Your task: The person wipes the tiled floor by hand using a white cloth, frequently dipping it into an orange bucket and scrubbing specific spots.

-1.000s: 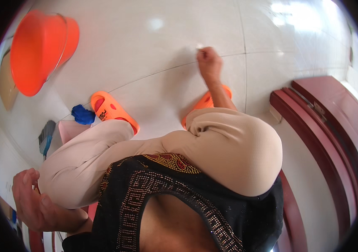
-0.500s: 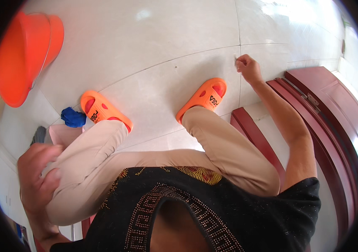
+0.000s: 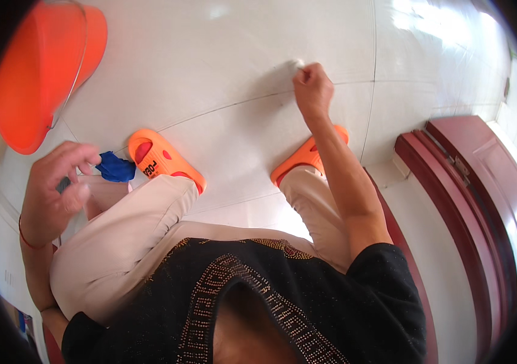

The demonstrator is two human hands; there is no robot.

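Note:
My right hand [image 3: 313,88] is out over the pale tiled floor, beyond the right slipper, with thumb and fingers pinched together. A small whitish piece [image 3: 298,62] sticks out of its fingertips; it looks like a wad of tissue, but it is too small to tell surely. My left hand [image 3: 55,188] is raised beside my left knee, its fingers curved and apart, with nothing in them. Just past its fingertips lies a crumpled blue cloth [image 3: 116,167], near the left orange slipper [image 3: 164,159]. Under the left hand, a pale pinkish container [image 3: 104,191] is partly hidden.
A large orange bucket [image 3: 46,67] with a wire handle stands at the far left. The right orange slipper [image 3: 307,155] is partly behind my right forearm. At the right is a dark red door frame [image 3: 440,200] with a door panel [image 3: 483,151].
My right hand has swung left across the floor, the whitish piece still in its fingers. My left hand has risen toward the blue cloth. The whole view has shifted slightly.

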